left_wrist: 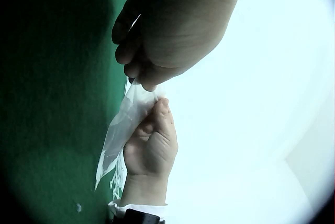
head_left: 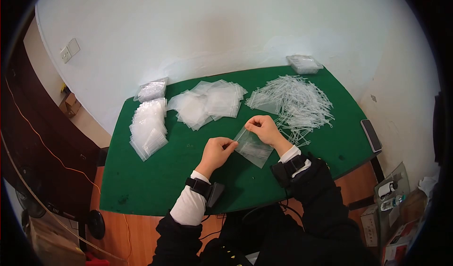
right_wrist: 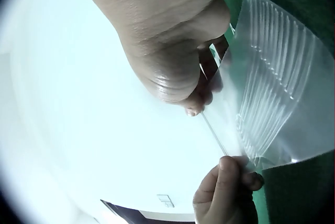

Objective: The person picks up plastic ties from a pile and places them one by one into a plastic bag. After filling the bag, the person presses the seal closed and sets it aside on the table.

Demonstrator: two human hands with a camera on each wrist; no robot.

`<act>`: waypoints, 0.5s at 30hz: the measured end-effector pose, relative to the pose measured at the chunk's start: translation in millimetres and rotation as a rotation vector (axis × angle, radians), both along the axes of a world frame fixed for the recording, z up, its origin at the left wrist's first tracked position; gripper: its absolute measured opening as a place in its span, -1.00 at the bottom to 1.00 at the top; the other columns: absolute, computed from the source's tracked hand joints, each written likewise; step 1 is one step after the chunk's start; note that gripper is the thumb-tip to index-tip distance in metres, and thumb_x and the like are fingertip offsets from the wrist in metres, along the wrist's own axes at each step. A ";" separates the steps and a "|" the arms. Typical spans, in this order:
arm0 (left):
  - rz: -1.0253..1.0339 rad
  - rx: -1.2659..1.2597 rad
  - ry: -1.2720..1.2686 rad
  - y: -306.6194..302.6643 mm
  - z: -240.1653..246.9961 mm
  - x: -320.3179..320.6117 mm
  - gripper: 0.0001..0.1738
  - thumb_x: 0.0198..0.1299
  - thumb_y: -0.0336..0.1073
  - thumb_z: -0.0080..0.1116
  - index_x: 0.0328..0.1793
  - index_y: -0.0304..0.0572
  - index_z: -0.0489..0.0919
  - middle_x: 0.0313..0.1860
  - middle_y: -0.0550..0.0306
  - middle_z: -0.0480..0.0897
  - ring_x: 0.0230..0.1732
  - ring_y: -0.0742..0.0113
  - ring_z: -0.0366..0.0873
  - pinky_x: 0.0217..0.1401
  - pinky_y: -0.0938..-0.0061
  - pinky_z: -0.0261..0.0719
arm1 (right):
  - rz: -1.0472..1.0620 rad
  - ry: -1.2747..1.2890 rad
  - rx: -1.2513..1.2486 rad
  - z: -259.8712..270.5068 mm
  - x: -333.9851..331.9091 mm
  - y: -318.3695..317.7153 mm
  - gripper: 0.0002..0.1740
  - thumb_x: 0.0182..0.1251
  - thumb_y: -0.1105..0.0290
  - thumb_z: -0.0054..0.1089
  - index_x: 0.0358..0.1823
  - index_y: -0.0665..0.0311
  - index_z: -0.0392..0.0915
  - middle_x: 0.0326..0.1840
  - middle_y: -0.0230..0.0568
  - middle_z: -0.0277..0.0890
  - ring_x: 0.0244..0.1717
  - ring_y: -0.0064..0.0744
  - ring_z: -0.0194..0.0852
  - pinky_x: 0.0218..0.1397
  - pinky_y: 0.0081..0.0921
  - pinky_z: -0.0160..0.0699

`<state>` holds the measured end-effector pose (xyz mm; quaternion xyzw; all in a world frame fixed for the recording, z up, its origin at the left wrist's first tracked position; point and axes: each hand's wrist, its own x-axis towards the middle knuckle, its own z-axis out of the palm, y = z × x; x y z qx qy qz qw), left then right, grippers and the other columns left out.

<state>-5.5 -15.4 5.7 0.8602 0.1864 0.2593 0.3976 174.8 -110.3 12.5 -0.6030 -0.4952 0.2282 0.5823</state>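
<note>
Bag, clear, thin plastic pieces inside: over the table, toward its near edge. Left hand and right hand pinch opposite ends of one edge, apparently keeping it taut. Loose pieces: heaped toward far right corner.

Carrying, on a green worktop, a clear-wrapped bundle at the far left corner and fanned plastic bags down the left edge. Bearing spread plastic bags toward the far edge, heaped clear plastic sticks rightward, a plastic packet at the far right corner, a smartphone along the right edge.
</note>
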 end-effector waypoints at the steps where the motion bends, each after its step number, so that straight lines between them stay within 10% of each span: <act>1: 0.003 0.012 0.002 -0.4 0.9 -0.1 -0.77 0.09 -0.28 0.16 -0.40 -0.37 0.60 -0.66 0.19 0.54 -0.63 0.54 0.42 -0.56 0.61 0.35 | 0.001 -0.002 0.001 2.3 -1.0 -0.3 -0.87 0.13 0.42 0.17 -0.44 0.36 0.55 -0.57 -0.48 0.43 -0.54 -0.76 0.25 -0.44 -0.74 0.27; 15: 0.021 0.316 0.103 -6.3 5.4 -0.5 -0.80 -0.06 -0.24 0.20 -0.53 -0.25 0.59 -0.64 0.07 0.52 -0.61 0.17 0.48 -0.54 0.38 0.39 | 0.184 -0.967 0.133 4.3 -20.4 -2.1 -0.90 -0.04 0.36 0.15 -0.43 0.13 0.54 -0.37 -0.37 0.44 -0.10 -0.29 0.32 0.05 -0.29 0.21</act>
